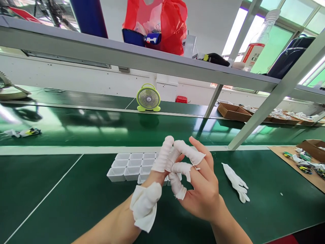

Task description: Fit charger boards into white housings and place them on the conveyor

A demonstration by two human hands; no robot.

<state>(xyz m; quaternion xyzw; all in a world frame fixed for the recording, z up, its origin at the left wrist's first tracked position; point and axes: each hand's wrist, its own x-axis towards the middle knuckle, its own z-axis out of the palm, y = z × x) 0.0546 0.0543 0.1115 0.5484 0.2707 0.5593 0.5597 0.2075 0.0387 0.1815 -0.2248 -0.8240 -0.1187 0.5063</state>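
White cloth finger covers sit on several fingers of both hands. My left hand (158, 171) is raised with its fingers stretched, and a loose, flared white cover (146, 206) hangs about its thumb. From the right, my right hand (200, 183) closes its covered thumb and fingers on a white finger cover (172, 159) worn on a left finger. Its outermost finger is bare. Behind the hands stands a white compartment tray (132, 172), partly hidden by them. To the right a white glove (236, 183) lies on the green table.
A green fan (148, 98) stands beyond the glossy green strip (114, 125). Overhead runs a grey shelf (152, 57) with a red bag (172, 27) and a bottle (259, 44). A slanted post (264, 103) rises at right, near cardboard boxes (233, 112) and cable parts (306, 162).
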